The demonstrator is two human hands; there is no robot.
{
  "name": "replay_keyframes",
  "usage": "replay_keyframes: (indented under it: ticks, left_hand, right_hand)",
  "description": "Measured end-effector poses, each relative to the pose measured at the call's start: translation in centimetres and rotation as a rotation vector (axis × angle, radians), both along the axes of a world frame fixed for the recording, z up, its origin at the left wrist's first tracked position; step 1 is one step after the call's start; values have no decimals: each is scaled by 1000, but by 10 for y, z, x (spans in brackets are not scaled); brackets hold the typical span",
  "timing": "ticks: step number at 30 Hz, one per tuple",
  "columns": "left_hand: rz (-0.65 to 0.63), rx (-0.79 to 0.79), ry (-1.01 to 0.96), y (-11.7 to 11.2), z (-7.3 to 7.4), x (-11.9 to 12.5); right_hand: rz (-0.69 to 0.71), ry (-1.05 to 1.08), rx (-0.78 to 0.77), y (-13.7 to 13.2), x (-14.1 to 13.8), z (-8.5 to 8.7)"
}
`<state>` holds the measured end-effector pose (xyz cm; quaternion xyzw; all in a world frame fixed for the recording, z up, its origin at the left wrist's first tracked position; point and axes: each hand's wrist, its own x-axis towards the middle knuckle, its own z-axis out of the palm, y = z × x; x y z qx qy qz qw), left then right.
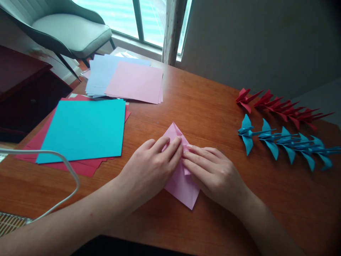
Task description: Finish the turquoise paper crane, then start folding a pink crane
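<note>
A partly folded sheet of pink origami paper (pixel 185 192) lies on the wooden table, one corner pointing away from me and one toward me. My left hand (pixel 154 161) covers its left side, with bent fingers pressed together on the middle of the paper. From the other side my right hand (pixel 215 169) meets it, its fingertips pressing the folded flaps against the sheet. Both hands' fingertips nearly touch along the centre. The creases under the fingers are mostly hidden.
Blue (pixel 269 138) and red folded paper cranes (pixel 282 106) stand in two rows at the right. Turquoise paper (pixel 85 128) lies over red sheets (pixel 90 169) at the left. Pink sheets (pixel 135 81) overlap pale blue ones (pixel 99 76) behind. A white cable (pixel 76 177) loops beside my left forearm.
</note>
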<state>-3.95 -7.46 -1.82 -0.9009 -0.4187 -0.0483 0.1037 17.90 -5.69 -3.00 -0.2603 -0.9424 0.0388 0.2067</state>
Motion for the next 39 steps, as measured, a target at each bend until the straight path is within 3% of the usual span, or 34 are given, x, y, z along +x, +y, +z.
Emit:
replay_keyframes:
  ticks: [6, 11, 13, 15, 18, 25, 39]
  left_hand:
    - [-13, 8, 24, -1, 2, 2]
    - [-45, -22, 21, 1, -2, 2]
    - [-61, -40, 11, 2, -4, 1]
    - [-72, -57, 0, 4, -6, -1]
    - [-81, -70, -5, 5, -6, -2]
    - [-65, -99, 2, 5, -4, -1]
    - [-34, -127, 3, 1, -2, 3]
  right_hand:
    - [-11, -8, -34, -3, 1, 3]
    - [-37, 119, -190, -5, 3, 10]
    - [-112, 233, -283, -1, 3, 10]
    - [-272, 310, -363, 9, 1, 8]
    - [-441, 276, -415, 32, -5, 3]
    - [-356, 204, -488, 81, -23, -1]
    - [-358, 214, -403, 79, -26, -7]
